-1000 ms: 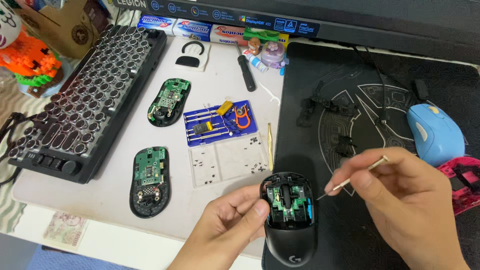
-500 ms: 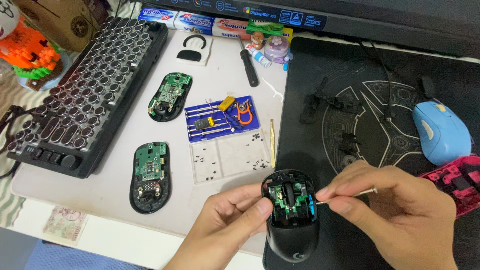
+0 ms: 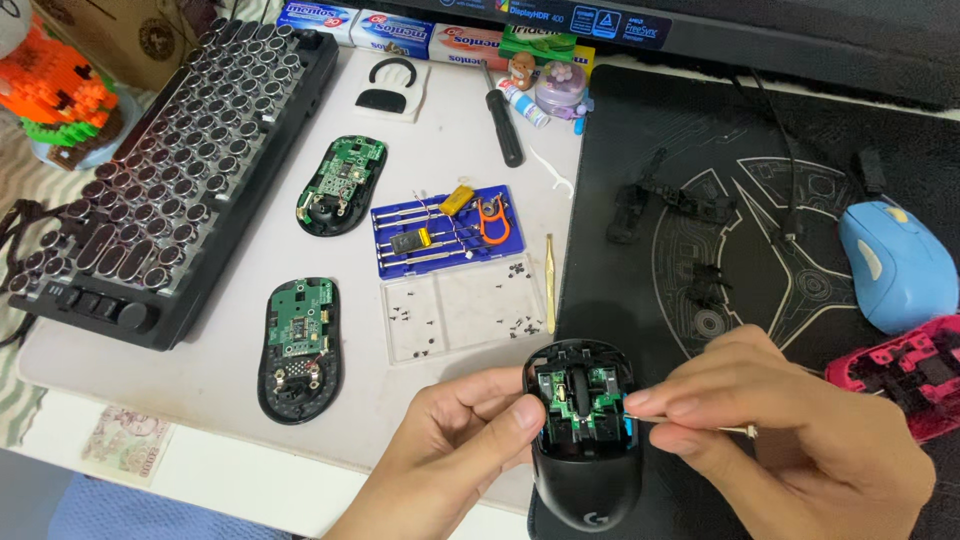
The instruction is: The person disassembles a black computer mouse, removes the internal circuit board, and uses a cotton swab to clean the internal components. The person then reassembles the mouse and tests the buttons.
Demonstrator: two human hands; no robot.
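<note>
The left hand (image 3: 450,450) is gripping the opened black mouse (image 3: 583,440) at the near edge of the surface (image 3: 250,250). The right hand's (image 3: 790,440) fingers (image 3: 665,405) are pinching a thin metal tool (image 3: 735,430), its tip at the mouse's green board.

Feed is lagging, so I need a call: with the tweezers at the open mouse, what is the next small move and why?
Probably ease the tweezers tip a touch further into the open black mouse. The tip sits at the right edge of the exposed green board, and the left hand already steadies the shell, thumb on its rim.
</note>
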